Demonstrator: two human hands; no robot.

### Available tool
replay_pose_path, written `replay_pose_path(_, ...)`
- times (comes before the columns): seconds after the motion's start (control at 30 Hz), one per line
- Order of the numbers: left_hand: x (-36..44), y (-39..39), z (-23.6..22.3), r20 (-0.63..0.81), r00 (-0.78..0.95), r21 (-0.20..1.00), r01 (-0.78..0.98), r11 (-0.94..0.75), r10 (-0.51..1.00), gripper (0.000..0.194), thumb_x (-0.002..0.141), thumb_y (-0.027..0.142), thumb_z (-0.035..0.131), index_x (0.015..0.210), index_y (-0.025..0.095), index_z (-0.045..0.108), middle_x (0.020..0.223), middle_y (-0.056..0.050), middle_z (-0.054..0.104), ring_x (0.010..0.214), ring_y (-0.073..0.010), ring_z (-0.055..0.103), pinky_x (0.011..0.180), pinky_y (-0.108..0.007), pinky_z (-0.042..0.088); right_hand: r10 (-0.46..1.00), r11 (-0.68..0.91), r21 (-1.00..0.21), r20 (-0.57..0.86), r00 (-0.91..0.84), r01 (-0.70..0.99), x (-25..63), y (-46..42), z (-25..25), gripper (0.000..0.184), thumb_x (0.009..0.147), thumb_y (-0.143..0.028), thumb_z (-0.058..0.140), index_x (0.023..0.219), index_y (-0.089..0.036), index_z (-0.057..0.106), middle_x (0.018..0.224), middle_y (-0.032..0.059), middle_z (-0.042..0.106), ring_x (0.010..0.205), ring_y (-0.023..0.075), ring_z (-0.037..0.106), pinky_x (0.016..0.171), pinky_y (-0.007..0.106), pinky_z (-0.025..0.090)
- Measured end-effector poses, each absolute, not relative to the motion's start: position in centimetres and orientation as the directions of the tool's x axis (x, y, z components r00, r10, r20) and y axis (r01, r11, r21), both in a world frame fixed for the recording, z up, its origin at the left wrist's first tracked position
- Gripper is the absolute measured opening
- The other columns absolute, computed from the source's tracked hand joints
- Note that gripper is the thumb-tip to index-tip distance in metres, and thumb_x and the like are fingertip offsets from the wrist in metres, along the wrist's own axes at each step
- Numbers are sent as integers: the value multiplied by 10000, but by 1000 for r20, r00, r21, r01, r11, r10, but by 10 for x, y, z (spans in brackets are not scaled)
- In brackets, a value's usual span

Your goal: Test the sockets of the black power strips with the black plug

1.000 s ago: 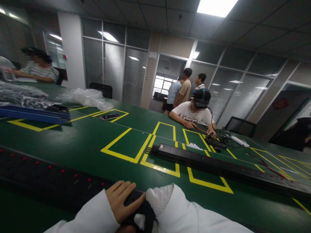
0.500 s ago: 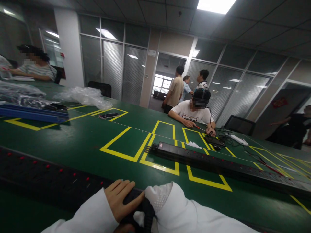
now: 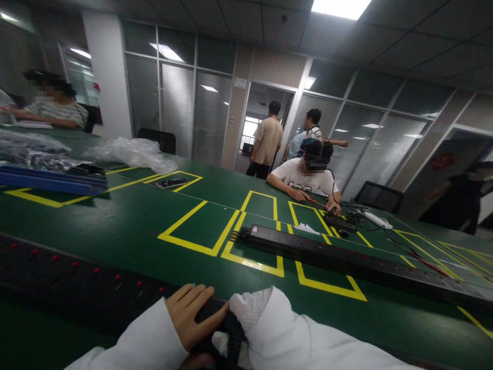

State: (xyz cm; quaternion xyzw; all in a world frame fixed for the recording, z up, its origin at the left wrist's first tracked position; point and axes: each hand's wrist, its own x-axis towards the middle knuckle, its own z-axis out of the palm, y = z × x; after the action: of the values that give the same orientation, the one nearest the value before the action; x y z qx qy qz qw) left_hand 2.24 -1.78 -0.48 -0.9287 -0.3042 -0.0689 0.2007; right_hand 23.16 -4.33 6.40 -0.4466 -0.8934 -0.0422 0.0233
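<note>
Black and long, the power strip (image 3: 77,272) ran left to right along the near bench (image 3: 119,226), right end under the spread left hand (image 3: 192,314), grip unclear; the gloved right hand (image 3: 249,311) clasped a black cord (image 3: 234,336) beside it.

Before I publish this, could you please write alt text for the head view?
A person's bare left hand rests near the end of a long black power strip, while a white-gloved right hand grips a black cable there. A second strip lies across the green table, with a seated co-worker opposite.
</note>
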Motion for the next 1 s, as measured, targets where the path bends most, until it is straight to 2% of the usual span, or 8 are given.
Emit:
replay_pose_path(0.27,21,-19,0,311,797,-281,597,-751,517,798,522,289,817,1254,301,499,1204,-156,628,1063,-331,614,892,-487,480,774,617,153,60,-630,772,231,-43,60,313,935,-428,493,993,-135,585,827,11,606,640,97,567,594,253,488)
replay_pose_path(0.4,20,-20,2,305,801,-288,594,-751,516,875,510,275,812,1304,321,448,1209,-151,626,1064,-338,611,896,-495,476,773,597,231,91,-628,768,229,-46,68,344,877,-533,520,922,-196,569,736,-3,617,585,141,583,491,242,367)
replay_pose_path(0.5,19,-20,4,303,803,-269,589,-762,514,946,489,212,800,1336,356,402,1224,-132,620,1075,-334,606,902,-486,474,769,575,286,133,-626,767,227,-48,72,108,900,-337,508,918,-234,534,736,-9,633,585,169,602,448,270,207)
replay_pose_path(0.57,18,-20,5,308,799,-253,592,-765,516,949,485,183,786,1333,363,401,1227,-121,619,1077,-328,605,903,-470,475,752,571,314,171,-636,759,225,-46,68,54,862,-261,524,898,-239,489,727,-28,621,557,165,583,439,296,129)
replay_pose_path(0.7,18,-19,3,353,793,-242,590,-770,497,828,571,235,756,1321,353,425,1204,-102,629,1059,-305,612,892,-439,480,716,528,357,300,-630,770,224,-36,40,261,745,-248,600,769,-247,341,652,-57,555,484,151,515,431,308,68)
replay_pose_path(0.8,17,-18,-2,358,784,-236,602,-763,508,823,562,253,767,1311,353,440,1215,-100,623,1060,-306,609,896,-446,474,664,511,375,400,-632,774,225,-30,23,366,669,-331,639,766,-250,296,638,-57,532,463,150,474,450,297,75)
replay_pose_path(0.9,16,-17,-7,366,777,-219,607,-764,512,733,590,321,759,1272,330,488,1224,-98,616,1067,-314,600,903,-455,463,569,567,367,474,-672,738,228,-29,23,364,672,-384,632,798,-257,315,640,-64,534,456,144,450,454,308,65)
replay_pose_path(1.0,17,-16,-10,382,773,-208,606,-768,507,537,656,459,716,1149,300,576,1204,-119,616,1050,-322,596,887,-465,461,568,614,316,459,-683,723,232,-29,26,317,701,-339,623,784,-257,329,613,-72,525,442,133,452,437,315,45)
